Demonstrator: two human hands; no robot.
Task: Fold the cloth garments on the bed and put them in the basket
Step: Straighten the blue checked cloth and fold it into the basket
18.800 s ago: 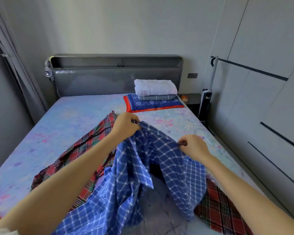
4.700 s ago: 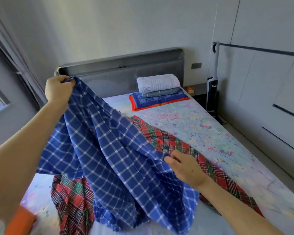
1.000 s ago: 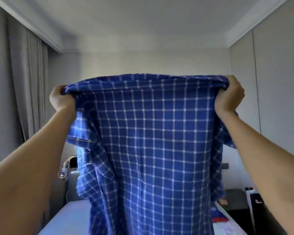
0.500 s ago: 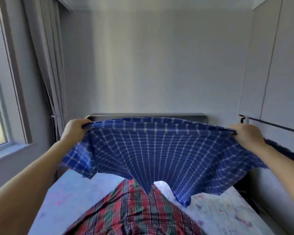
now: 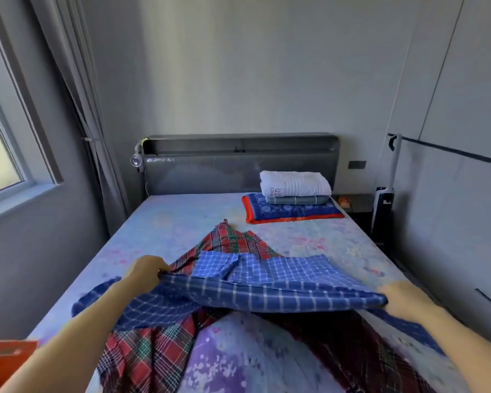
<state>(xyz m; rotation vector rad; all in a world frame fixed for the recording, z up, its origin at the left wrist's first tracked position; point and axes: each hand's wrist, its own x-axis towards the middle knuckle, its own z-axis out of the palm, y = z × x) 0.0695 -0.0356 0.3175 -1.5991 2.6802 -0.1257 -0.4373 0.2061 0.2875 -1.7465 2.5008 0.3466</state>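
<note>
Two bare forearms, left hand (image 5: 146, 272), right hand (image 5: 403, 300), no sleeves

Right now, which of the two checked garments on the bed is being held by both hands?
The blue checked shirt: the left hand and right hand grip its near edge, stretched between them. The red tartan garment lies underneath, untouched.

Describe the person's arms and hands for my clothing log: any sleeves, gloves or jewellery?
Both forearms are bare as far as the view shows; no sleeves. The left hand and right hand wear no gloves. No watch or bracelet shows. Rings cannot be told.
</note>
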